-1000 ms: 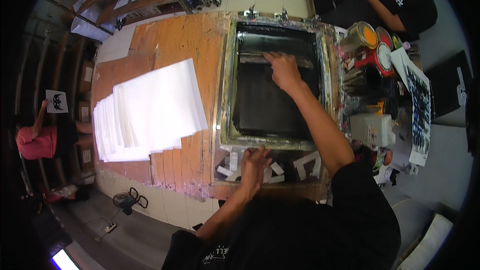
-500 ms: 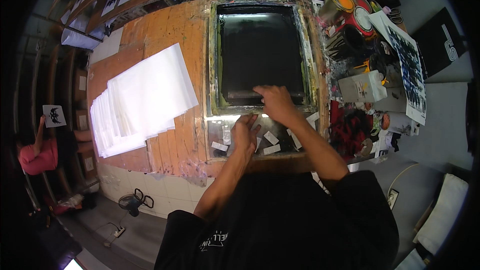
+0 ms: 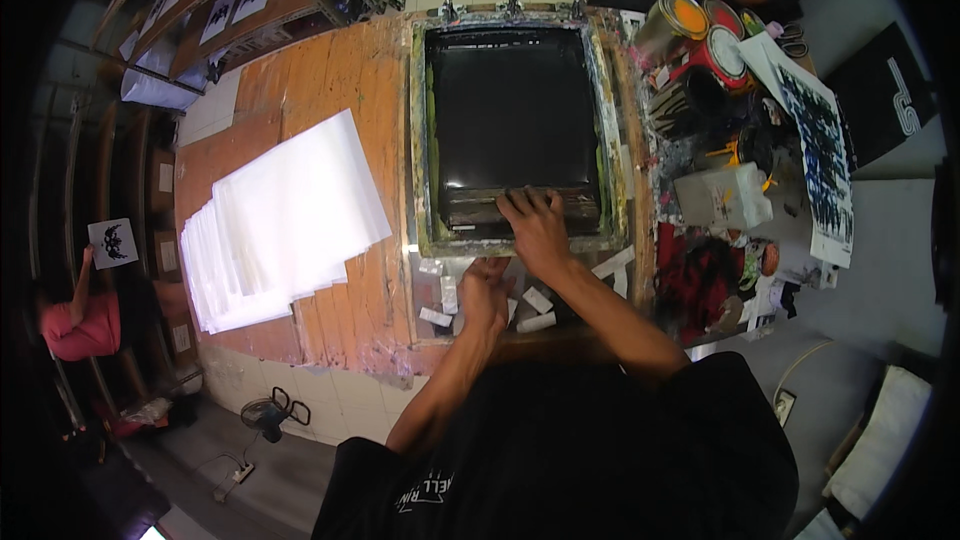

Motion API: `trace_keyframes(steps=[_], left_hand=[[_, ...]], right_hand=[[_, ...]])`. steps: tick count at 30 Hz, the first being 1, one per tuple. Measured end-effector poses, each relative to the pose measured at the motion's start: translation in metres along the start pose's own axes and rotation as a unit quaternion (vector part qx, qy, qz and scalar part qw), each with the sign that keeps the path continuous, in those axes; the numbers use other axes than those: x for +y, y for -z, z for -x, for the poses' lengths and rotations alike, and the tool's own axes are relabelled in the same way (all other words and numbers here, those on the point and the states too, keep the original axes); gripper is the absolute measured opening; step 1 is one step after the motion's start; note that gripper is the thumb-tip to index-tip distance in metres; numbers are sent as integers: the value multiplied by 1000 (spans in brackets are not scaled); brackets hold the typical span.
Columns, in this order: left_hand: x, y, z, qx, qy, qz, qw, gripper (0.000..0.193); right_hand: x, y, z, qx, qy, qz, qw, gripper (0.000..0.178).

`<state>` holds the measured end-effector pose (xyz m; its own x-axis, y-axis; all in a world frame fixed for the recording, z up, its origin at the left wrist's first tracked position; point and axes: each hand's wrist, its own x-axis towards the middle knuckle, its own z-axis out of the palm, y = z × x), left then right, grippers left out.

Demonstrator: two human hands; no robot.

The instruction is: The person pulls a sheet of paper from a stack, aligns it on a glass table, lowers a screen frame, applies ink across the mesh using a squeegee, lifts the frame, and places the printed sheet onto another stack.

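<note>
A screen-printing frame (image 3: 419, 140) with a dark mesh (image 3: 515, 110) lies before me, its rim stained yellow-green and grey. Across the near end of the mesh rests a squeegee (image 3: 475, 207) with a wide, ink-darkened wooden bar. My right hand (image 3: 541, 232) has its fingers bent over the middle of that bar. Just below the frame's near edge, my left hand (image 3: 486, 295) is closed at the rim, its fingertips partly hidden there. Under the frame, a glossy base (image 3: 432, 332) bears several white tape pieces (image 3: 537, 300).
Left on the wooden table (image 3: 330, 60) lies a fanned stack of white sheets (image 3: 300, 195). Ink cans (image 3: 685, 15), a plastic jug (image 3: 725, 197) and a smeared print (image 3: 810, 155) crowd the right side. Hinge clamps (image 3: 513, 6) hold the far edge. Another person (image 3: 85, 315) holds a print at left.
The view has tilted a little. The squeegee now shows its broad wooden face, and more right-hand fingers lie over it. The frame's near edge appears slightly higher off the base at my left hand.
</note>
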<state>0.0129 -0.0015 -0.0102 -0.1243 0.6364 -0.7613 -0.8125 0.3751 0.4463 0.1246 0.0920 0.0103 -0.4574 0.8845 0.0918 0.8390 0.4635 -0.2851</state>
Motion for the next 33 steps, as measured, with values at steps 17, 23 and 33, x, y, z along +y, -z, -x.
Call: trace_keyframes(steps=[17, 23, 33], left_hand=[[8, -5, 4, 15, 2, 12, 1000, 34], [16, -4, 21, -13, -7, 4, 1000, 22], [109, -85, 59, -228, -198, -1, 953, 22]], right_hand=[[98, 24, -212, -80, -10, -41, 996, 40], [33, 84, -71, -56, 25, -150, 987, 49], [8, 173, -68, 327, 142, -50, 933, 53]])
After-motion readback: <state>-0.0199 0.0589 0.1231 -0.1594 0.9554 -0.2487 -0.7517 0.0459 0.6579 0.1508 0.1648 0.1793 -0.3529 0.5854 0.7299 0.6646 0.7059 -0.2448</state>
